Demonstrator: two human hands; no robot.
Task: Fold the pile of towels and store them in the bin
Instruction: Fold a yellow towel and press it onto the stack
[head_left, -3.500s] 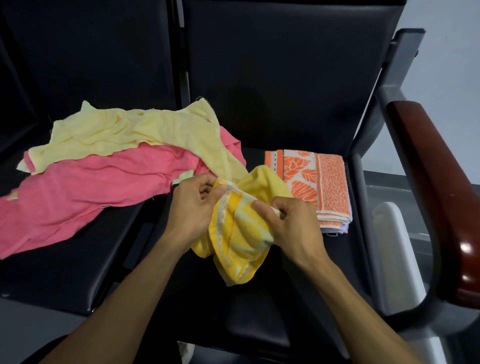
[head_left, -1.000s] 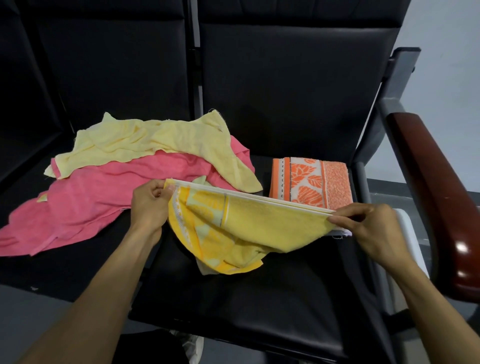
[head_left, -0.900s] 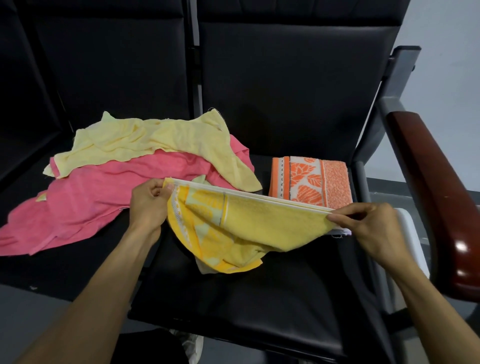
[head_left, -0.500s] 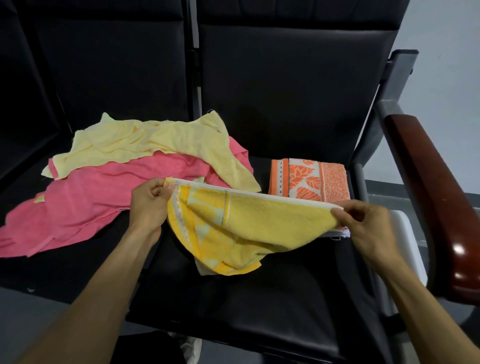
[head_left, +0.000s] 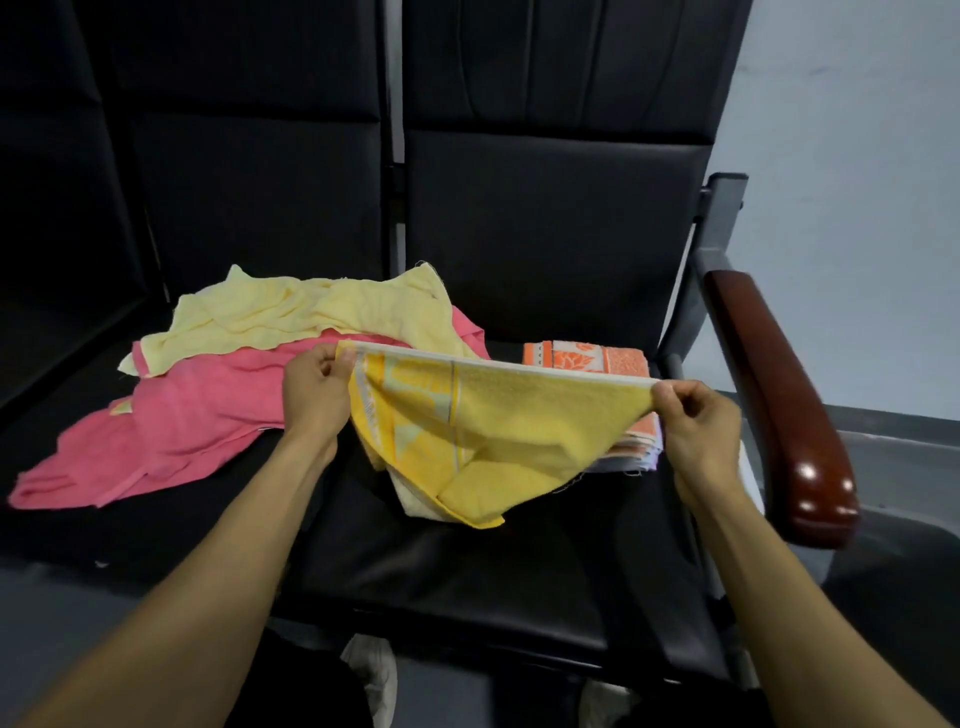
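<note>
No brand, label or writing can be read on anything in the frame. Four towels show. One yellow towel (head_left: 498, 415) with a paler pattern hangs stretched at the centre of the frame, above the black seat (head_left: 467, 561) at lower centre. The left hand (head_left: 317, 395) pinches its upper left corner between thumb and fingers, and the right hand (head_left: 696, 421) pinches its upper right corner the same way, so the white-edged top hem runs taut between them while the rest sags to a point. Two unfolded towels lie heaped at centre left: one pale yellow towel (head_left: 311, 317) on top of one pink towel (head_left: 197, 415). One folded orange towel (head_left: 597, 358) with a leaf pattern lies at centre right, partly behind the held towel. One reddish-brown armrest (head_left: 774, 400) stands at the right edge. No bin can be made out.
</note>
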